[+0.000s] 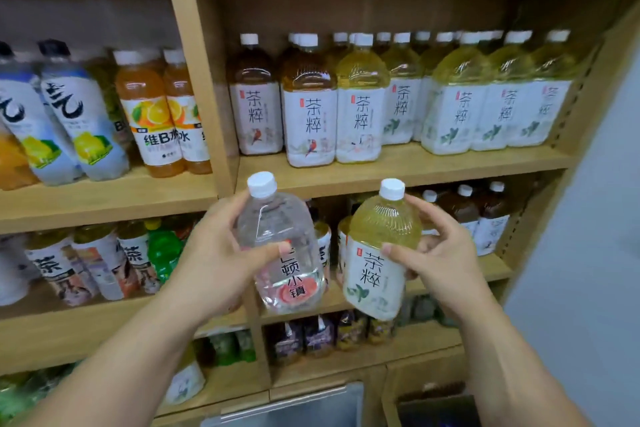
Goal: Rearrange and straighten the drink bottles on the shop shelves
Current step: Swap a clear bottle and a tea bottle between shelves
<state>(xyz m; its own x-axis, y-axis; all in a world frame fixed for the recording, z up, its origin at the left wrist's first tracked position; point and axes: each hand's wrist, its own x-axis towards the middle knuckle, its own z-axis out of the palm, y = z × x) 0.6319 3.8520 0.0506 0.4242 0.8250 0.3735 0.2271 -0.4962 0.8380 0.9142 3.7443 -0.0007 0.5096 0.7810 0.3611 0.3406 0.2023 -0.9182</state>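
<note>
1. Both hands grip bottles before the shelves (415,170): left hand (214,253) curls round a clear water bottle (280,253), right hand (440,253) round a green tea bottle (381,253).
2. Slot the tea among the matching green teas (460,97) above (label forward, upright); the clear one likely belongs elsewhere.

To our right we see a plain, pale grey-blue wall (588,253). It fills that side from high in the view down to the bottom edge, and its left border slants down and inward. Low in the view, near the middle, we make out a shiny grey metal surface (298,406) with a brighter strip along its upper edge; we cannot tell what it belongs to. Just to its right, a light wooden post (377,399) stands between it and a compartment. In that compartment sits a dark box (438,411), with something brownish and ragged just above it. It is too dim for us to make out more.
</note>
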